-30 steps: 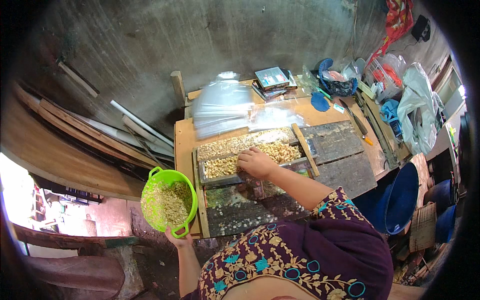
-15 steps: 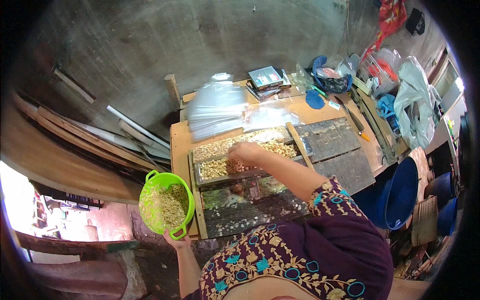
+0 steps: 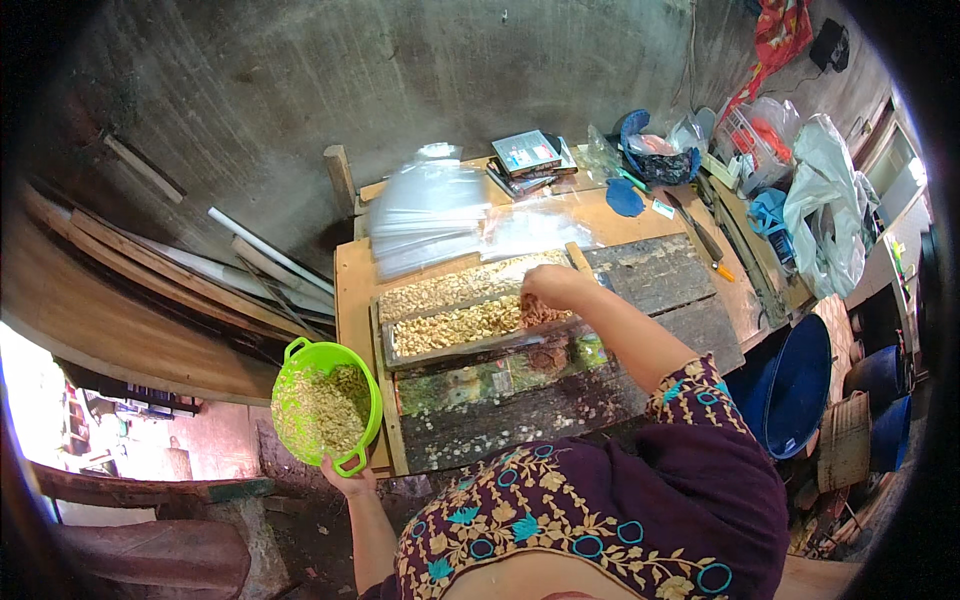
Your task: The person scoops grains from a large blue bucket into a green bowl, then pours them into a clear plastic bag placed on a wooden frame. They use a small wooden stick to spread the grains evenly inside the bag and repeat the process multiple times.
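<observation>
My left hand (image 3: 348,479) grips the rim by the handle of a bright green plastic colander (image 3: 373,425), held tilted off the table's left edge. Pale yellow split beans (image 3: 335,410) fill part of it. On the table, a shallow wooden frame (image 3: 470,352) holds a layer of the same-looking beans (image 3: 450,330). My right hand (image 3: 556,288) is over the frame's right end, its fingers bent down onto the beans and loosely apart; the fingertips are partly hidden. Just behind the frame lies a flat, bean-filled slab (image 3: 430,294), seemingly in clear plastic.
Stacked clear plastic bags (image 3: 425,225) lie at the back, near a flat box (image 3: 527,153). A knife with an orange handle (image 3: 724,271) rests at the right. Dark boards (image 3: 500,430) with scattered beans lie in front. Blue tubs (image 3: 797,385) stand at the lower right.
My right hand has moved rightward along the frame, from its middle to its right end. The beans on its left now show in an even layer. The colander stays in my left hand.
</observation>
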The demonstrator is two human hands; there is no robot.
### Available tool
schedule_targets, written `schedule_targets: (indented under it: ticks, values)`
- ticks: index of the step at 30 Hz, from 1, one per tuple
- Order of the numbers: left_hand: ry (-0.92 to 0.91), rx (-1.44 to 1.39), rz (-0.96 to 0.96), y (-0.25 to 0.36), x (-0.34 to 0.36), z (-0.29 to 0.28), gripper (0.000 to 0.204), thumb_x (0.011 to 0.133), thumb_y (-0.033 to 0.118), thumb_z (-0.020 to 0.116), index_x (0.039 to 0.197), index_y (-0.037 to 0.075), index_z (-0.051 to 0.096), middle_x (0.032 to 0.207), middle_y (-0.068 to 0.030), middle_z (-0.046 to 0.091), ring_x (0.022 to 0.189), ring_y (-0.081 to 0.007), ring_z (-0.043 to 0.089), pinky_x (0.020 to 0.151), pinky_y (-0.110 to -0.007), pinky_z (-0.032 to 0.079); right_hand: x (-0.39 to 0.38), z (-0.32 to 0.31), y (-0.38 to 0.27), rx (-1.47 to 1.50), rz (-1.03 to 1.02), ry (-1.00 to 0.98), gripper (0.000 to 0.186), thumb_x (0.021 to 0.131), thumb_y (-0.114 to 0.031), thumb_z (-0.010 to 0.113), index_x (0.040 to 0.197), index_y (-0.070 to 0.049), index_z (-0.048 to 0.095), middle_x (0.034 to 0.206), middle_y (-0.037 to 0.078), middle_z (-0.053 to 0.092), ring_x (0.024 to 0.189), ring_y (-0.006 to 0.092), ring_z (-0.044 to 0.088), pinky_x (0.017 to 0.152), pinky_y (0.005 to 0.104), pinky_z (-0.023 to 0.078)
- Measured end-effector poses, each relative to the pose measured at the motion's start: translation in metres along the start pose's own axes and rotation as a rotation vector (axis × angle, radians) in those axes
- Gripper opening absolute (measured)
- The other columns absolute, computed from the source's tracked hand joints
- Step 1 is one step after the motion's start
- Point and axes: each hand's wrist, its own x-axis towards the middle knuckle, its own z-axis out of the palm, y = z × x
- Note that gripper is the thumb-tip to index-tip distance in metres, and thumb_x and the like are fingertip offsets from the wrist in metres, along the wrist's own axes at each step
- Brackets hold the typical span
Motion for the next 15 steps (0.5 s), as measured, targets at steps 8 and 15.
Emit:
schedule_targets:
  ticks: [8, 15]
  values:
    - [0.045, 0.043, -0.072, 0.01, -0.017, 0.022, 0.062, 0.077, 0.051, 0.05, 0.123, 0.009, 0.043, 0.112, -0.0096, 0.053, 0.097, -0.0287, 0.054, 0.077, -0.042, 0.047, -0.035, -0.012, -0.025, 0.014, 0.108, 0.203, 0.023, 0.074, -0.011, 0.058, 0.096, -0.01, 0.063, 0.103, 0.01, 0.059, 0.102, 0.0286, 0.056, 0.079, 0.0389, 0.049]
    - [0.122, 0.018, -0.142, 0.012, -0.005, 0.008, 0.061, 0.077, 0.054, 0.05, 0.12, 0.011, 0.045, 0.108, -0.01, 0.055, 0.095, -0.0274, 0.055, 0.079, -0.043, 0.046, 0.007, 0.015, -0.077, 0.08, -0.376, 0.352, 0.017, 0.076, -0.014, 0.056, 0.092, -0.011, 0.062, 0.106, 0.006, 0.058, 0.105, 0.027, 0.052, 0.086, 0.0426, 0.046]
